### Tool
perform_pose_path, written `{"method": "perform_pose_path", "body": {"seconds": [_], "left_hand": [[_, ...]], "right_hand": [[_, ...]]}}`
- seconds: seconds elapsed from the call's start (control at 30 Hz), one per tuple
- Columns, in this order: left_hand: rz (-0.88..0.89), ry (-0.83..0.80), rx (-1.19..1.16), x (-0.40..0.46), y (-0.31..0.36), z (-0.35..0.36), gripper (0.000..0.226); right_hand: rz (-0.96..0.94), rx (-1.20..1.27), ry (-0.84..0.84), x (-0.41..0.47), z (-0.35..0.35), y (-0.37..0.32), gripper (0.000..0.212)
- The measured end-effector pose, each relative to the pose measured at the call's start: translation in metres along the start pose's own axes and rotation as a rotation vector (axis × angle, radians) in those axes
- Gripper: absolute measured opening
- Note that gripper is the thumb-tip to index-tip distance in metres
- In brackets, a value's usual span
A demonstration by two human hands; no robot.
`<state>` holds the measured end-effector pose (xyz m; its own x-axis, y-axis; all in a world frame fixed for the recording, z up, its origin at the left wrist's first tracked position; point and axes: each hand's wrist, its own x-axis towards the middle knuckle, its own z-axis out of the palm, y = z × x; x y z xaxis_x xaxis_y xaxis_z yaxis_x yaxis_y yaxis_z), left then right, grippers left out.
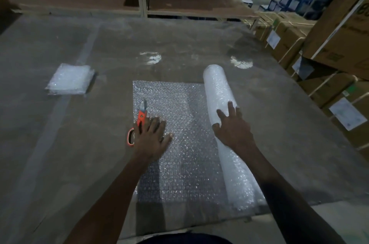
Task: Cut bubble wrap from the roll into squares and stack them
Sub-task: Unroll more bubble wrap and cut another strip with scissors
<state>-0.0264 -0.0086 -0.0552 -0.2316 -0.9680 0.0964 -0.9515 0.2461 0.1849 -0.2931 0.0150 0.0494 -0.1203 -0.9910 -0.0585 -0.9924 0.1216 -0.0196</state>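
On the grey table (60, 154), the bubble wrap roll (223, 108) is lying at the right with a sheet (179, 144) unrolled leftward from it. Fingers spread, the right hand (232, 130) is resting on the roll. Flat and open, the left hand (150, 137) is pressing the sheet, partly covering orange scissors (139, 122). Cut squares (69, 80) are sitting stacked far left.

Table (60, 144): broad, flat, grey top. On it: bubble wrap roll (223, 104) under the right hand (233, 132); its unrolled sheet (179, 144) spread between both hands, the left hand (151, 138) flat on it; orange scissors (139, 122) beneath the left fingers; stack of cut squares (69, 80) well left of the left hand.
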Motion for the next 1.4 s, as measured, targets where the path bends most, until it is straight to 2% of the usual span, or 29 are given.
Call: {"method": "perform_pose_path", "body": {"seconds": [0.1, 0.17, 0.37, 0.53, 0.8, 0.87, 1.0, 1.07, 1.27, 1.4], "left_hand": [[-0.009, 0.015, -0.029, -0.010, 0.004, -0.003, 0.065], [-0.014, 0.024, -0.058, -0.014, 0.003, -0.002, 0.063], [-0.023, 0.066, -0.086, -0.023, 0.001, 0.002, 0.060], [-0.031, 0.066, -0.127, -0.022, -0.001, 0.006, 0.058], [-0.007, 0.086, -0.137, -0.022, -0.001, -0.002, 0.059], [-0.020, 0.090, -0.121, -0.025, -0.004, -0.007, 0.064], [-0.076, 0.070, -0.089, -0.032, -0.031, -0.013, 0.082], [-0.073, 0.037, -0.076, -0.037, -0.054, -0.016, 0.087], [0.022, -0.101, 0.002, -0.055, -0.106, -0.017, 0.110], [0.037, -0.104, -0.005, -0.056, -0.108, -0.019, 0.118]], "right_hand": [[0.011, 0.019, -0.042, -0.003, 0.005, 0.013, 0.084], [0.031, 0.021, -0.058, -0.003, 0.002, 0.023, 0.090], [0.085, -0.011, -0.055, -0.002, 0.003, 0.032, 0.076], [0.076, -0.167, -0.023, -0.010, 0.026, 0.050, 0.086], [0.074, -0.141, -0.025, -0.004, 0.027, 0.046, 0.085], [0.055, -0.132, 0.023, -0.002, 0.025, 0.042, 0.085], [-0.123, 0.089, 0.248, 0.000, 0.025, 0.014, 0.070], [-0.228, 0.201, 0.299, 0.001, 0.031, -0.009, 0.062], [-0.278, 0.639, 0.089, -0.009, 0.047, -0.119, 0.047], [-0.276, 0.754, 0.023, -0.009, 0.056, -0.183, 0.023]]}}
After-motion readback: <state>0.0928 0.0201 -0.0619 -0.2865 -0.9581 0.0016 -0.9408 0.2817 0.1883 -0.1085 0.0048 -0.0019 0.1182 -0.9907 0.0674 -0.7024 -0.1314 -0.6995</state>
